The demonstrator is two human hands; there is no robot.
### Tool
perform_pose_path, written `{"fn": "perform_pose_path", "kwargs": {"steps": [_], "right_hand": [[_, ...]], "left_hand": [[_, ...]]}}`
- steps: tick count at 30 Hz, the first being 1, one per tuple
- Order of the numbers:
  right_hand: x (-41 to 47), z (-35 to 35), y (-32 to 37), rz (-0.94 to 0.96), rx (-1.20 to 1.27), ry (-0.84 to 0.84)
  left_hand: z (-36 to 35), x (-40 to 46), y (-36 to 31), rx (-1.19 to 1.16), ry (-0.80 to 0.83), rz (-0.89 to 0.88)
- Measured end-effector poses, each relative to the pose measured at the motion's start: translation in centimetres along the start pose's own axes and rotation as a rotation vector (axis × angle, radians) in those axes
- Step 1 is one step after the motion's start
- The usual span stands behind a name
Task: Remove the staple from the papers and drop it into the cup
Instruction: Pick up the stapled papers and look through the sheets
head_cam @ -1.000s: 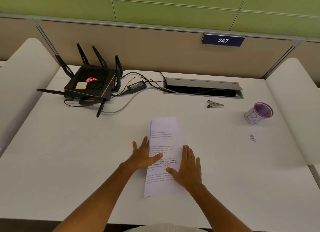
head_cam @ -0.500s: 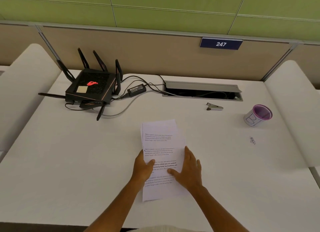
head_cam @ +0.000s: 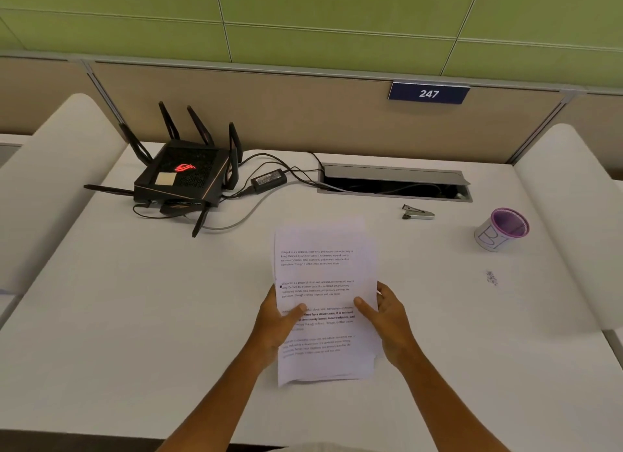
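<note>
A stack of printed white papers point(head_cam: 325, 269) is in the middle of the white desk, held at both side edges. My left hand point(head_cam: 274, 320) grips the left edge with its thumb on top of the page. My right hand point(head_cam: 387, 313) grips the right edge the same way. The staple itself is too small to make out. A small silver staple remover point(head_cam: 417, 212) lies beyond the papers to the right. The cup point(head_cam: 502, 229), white with a purple rim, stands tilted at the far right of the desk.
A black router point(head_cam: 183, 178) with antennas, a power brick point(head_cam: 268, 180) and cables sit at the back left. An open cable hatch point(head_cam: 394, 182) is set into the desk at the back. A small dark scrap point(head_cam: 491, 278) lies near the cup. Padded dividers flank the desk.
Both hands went from lying flat on the papers to gripping the stack by its side edges. The stack has straightened and lifted slightly toward me.
</note>
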State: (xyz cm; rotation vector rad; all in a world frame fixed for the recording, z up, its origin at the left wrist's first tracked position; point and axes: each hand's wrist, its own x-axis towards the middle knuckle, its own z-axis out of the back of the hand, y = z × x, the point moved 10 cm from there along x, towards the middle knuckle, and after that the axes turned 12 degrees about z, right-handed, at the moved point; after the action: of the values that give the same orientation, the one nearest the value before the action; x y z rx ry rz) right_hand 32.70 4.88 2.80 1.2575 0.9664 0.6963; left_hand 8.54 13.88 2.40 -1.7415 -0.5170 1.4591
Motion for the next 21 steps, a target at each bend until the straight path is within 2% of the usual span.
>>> {"fn": "perform_pose_path", "kwargs": {"steps": [5, 9, 13, 21], "right_hand": [[-0.8, 0.0, -0.4, -0.013, -0.042, -0.003], [-0.7, 0.3, 1.6, 0.026, -0.073, -0.029], [0.0, -0.4, 5.1, 0.112, -0.13, -0.085], [-0.6, -0.7, 10.4, 0.317, -0.048, -0.193]], "left_hand": [[0.1, -0.2, 0.5, 0.007, -0.033, 0.014], [0.5, -1.1, -2.0, 0.067, -0.094, -0.089], [0.5, -2.5, -5.7, 0.014, -0.181, -0.188], [-0.5, -5.2, -10.2, -0.083, -0.174, -0.396]]}}
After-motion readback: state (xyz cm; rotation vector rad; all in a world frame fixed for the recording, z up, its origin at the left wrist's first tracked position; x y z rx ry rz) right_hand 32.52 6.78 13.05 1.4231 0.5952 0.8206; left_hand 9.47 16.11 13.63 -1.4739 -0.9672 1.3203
